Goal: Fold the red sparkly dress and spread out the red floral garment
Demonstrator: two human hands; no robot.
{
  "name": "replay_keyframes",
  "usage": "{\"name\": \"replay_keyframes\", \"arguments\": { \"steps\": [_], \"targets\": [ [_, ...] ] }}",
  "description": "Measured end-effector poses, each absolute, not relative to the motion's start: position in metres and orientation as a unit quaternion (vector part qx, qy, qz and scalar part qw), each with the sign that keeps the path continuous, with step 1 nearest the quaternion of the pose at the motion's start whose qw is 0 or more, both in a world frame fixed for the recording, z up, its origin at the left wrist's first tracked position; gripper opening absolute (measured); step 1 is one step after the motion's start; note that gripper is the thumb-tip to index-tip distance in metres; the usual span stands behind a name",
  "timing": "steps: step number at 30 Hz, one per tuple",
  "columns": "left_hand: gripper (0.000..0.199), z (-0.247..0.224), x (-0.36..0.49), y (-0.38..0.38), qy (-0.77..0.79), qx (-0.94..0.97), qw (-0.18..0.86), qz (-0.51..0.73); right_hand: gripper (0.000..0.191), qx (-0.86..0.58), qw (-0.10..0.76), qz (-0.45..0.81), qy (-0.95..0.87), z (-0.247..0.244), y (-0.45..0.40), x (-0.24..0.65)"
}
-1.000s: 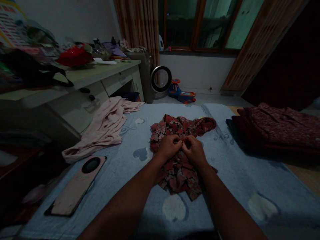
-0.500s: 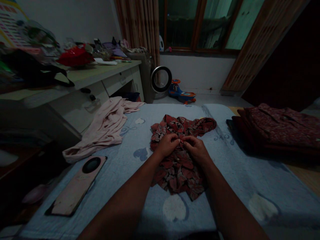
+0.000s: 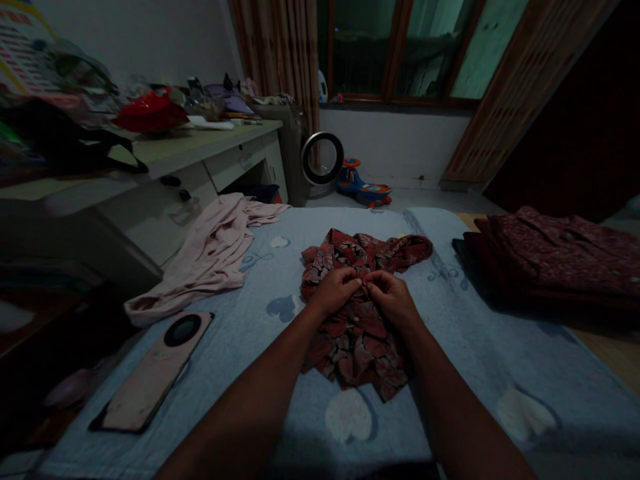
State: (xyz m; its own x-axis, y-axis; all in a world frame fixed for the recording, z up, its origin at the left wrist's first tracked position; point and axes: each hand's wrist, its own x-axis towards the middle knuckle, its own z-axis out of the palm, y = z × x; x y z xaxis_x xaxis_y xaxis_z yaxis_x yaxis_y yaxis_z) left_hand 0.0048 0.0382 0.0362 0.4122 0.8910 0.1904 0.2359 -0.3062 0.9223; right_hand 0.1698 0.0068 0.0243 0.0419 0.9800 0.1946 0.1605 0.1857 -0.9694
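Light: dim all over, darkest on the right side.
Wall under the window (image 3: 400, 143): plain and white.
Window (image 3: 365, 63): brown frame, greenish glass.
Curtains (image 3: 280, 60): brown, one on each side of the window.
Floor (image 3: 425, 195): pale, at the far end.
Desk (image 3: 245, 137): long, on the left, with white drawers and lots of stuff on top.
Round door (image 3: 305, 158): wide open, dark ring, by the desk's end.
Ride-on toy (image 3: 365, 191): blue and orange, on the floor.
Poster (image 3: 23, 50): bright, top left.
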Motion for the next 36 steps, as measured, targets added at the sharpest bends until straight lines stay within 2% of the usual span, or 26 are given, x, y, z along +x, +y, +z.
{"name": "replay_keyframes", "arguments": {
  "steps": [11, 16, 27, 33, 36],
  "targets": [
    [0.02, 0.039, 0.004, 0.036, 0.377, 0.724, 0.457, 0.353, 0.012, -0.494, 0.52, 0.403, -0.568, 0.026, 0.005, 0.172],
    [0.024, 0.041, 0.004, 0.035, 0.368, 0.727, 0.462, 0.35, 0.013, -0.49, 0.526, 0.419, -0.556, 0.028, 0.004, 0.171],
    [0.016, 0.038, 0.005, 0.038, 0.34, 0.718, 0.487, 0.362, 0.02, -0.467, 0.546, 0.482, -0.501, 0.025, 0.005, 0.173],
    [0.014, 0.039, 0.005, 0.036, 0.349, 0.733, 0.445, 0.378, 0.037, -0.499, 0.551, 0.435, -0.508, 0.018, 0.009, 0.174],
    [0.017, 0.043, 0.003, 0.035, 0.368, 0.754, 0.384, 0.385, 0.036, -0.501, 0.537, 0.432, -0.523, 0.017, 0.01, 0.174]
  ]
}}
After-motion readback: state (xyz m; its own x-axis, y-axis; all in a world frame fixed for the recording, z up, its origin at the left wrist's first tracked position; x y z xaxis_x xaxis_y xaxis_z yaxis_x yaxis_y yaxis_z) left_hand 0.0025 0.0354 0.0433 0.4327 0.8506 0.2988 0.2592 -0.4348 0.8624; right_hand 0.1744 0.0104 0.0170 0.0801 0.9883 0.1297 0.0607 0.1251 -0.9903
